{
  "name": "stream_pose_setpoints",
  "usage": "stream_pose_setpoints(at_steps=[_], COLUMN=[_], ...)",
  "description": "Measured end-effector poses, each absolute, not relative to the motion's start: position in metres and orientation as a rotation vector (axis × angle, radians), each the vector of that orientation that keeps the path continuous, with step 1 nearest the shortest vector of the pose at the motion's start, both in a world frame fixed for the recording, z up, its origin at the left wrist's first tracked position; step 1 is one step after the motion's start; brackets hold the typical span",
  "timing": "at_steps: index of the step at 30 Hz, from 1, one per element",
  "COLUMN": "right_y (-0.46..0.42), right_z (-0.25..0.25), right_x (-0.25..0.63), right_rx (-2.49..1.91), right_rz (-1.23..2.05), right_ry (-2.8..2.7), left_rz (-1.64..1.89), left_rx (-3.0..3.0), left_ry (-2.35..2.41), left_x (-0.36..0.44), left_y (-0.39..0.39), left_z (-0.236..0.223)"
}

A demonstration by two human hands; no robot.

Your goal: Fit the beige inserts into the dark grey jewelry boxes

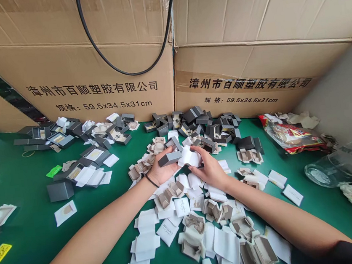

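Note:
My left hand [159,171] is wrapped round a small grey jewellery box [170,158], held above the green table [31,233]. A black band sits on that wrist. My right hand [210,170] pinches a white foam insert [190,157] against the open side of the box. Both hands hover over a heap of white cards and beige inserts [206,226] that runs towards me. More grey boxes [214,129] lie piled just beyond the hands.
Two large printed cardboard cartons [107,84] wall off the back of the table, with a black cable [131,71] hanging over them. Grey boxes and lids [71,161] scatter to the left. A red snack bag [291,136] and a clear plastic jug [345,163] lie at the right.

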State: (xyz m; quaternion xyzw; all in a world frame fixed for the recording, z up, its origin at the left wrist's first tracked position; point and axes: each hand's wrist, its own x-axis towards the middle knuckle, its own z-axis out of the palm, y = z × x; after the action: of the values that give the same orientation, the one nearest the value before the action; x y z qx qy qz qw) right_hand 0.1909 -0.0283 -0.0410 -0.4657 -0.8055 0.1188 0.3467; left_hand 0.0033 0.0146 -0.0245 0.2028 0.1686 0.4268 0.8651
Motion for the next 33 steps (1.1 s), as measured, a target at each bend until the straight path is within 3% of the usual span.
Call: stream_pose_setpoints(at_steps=[9,20,33], right_y=[-0.0235,-0.0261,-0.0263], right_z=[-0.0428,-0.0447,-0.0405], right_x=[0.1939,0.1948,0.1941], right_rx=[-1.092,-1.129,-1.134], right_rz=[0.106,0.256,0.170], right_ry=[-2.108,-2.021,-2.051], left_rz=[0.861,0.877,0.908], left_rx=[0.560,0.627,0.593], left_ry=[0.431,0.489,0.632], left_x=[0.0072,0.0076,0.0100], left_y=[0.0123,0.0112,0.0066], left_z=[-0.0295,-0.0286,-0.0209])
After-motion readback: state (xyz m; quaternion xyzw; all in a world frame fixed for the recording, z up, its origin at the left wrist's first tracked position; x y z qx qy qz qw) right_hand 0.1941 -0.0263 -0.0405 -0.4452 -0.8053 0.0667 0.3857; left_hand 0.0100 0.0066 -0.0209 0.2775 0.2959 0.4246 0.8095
